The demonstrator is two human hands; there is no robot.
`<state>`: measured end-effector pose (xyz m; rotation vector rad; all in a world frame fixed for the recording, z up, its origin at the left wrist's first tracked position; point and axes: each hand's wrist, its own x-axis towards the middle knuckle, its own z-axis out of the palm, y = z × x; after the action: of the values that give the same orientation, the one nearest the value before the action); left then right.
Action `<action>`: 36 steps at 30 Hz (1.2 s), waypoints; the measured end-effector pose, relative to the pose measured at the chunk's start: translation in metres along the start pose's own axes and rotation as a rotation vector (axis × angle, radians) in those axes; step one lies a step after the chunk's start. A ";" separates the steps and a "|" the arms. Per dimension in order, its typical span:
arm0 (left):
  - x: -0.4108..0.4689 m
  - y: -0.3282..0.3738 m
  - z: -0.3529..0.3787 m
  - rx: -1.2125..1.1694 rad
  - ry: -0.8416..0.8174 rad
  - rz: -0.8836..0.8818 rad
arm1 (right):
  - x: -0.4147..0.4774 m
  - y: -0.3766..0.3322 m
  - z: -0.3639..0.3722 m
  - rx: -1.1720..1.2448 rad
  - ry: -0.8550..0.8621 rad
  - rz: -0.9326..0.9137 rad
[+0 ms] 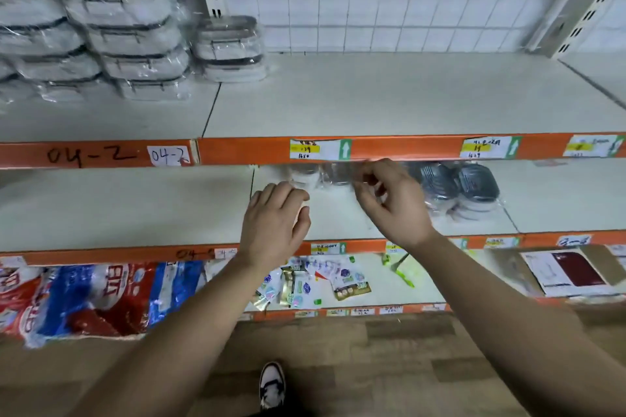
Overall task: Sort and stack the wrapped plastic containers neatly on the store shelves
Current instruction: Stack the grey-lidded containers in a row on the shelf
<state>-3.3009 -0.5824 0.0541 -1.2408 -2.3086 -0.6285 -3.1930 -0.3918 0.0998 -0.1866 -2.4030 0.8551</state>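
The wrapped containers [315,176] lie far back on the middle shelf [135,206], their blurred row running left to right along it, half hidden under the orange rail [244,151]; the right hand [393,203] pinches their clear wrap; the left hand [274,223] hovers just beside, fingers loosely curled, holding nothing.

- Tall stacks [111,27] of white lidded containers in clear wrap fill the left end of the top shelf [389,101], leaning slightly.
- A short stack [230,47] of two stands just beside them, near the back edge.
- A dark-lidded pack [464,186], also wrapped, lies towards the back of the middle shelf [118,206].
- Left of it sits a blurred pack [315,176]; the right hand [396,203] pinches its clear wrap.
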 end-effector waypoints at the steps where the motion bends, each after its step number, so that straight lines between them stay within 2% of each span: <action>1: -0.009 0.002 0.010 -0.009 -0.041 -0.019 | -0.010 0.012 0.005 0.000 -0.023 0.030; 7: -0.040 -0.005 0.073 -0.057 -0.244 -0.152 | -0.033 0.092 0.047 -0.068 -0.183 0.161; 12: -0.036 -0.034 0.131 -0.085 -0.354 -0.168 | -0.025 0.151 0.088 -0.166 -0.336 0.272; 17: 0.001 -0.068 0.192 -0.101 -0.353 -0.204 | 0.004 0.199 0.136 -0.359 -0.576 0.263; 19: 0.024 -0.084 0.214 -0.050 -0.424 -0.237 | 0.025 0.211 0.156 -0.458 -0.667 0.236; 22: 0.056 -0.104 0.244 0.023 -0.509 -0.258 | 0.056 0.227 0.185 -0.563 -0.728 0.291; 27: 0.092 -0.126 0.271 0.105 -0.612 -0.293 | 0.087 0.256 0.216 -0.594 -0.737 0.419; 29: 0.098 -0.128 0.274 0.098 -0.591 -0.321 | 0.085 0.262 0.220 -0.559 -0.694 0.464; 33: 0.102 -0.116 0.274 0.111 -0.460 -0.399 | 0.061 0.250 0.225 -0.554 -0.437 0.480; 36: 0.107 -0.104 0.272 0.172 -0.435 -0.426 | 0.040 0.237 0.226 -0.615 -0.301 0.438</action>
<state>-3.4877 -0.4074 -0.1206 -0.8724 -2.9578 -0.2973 -3.3674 -0.3141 -0.1698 -0.9018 -2.9032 0.2954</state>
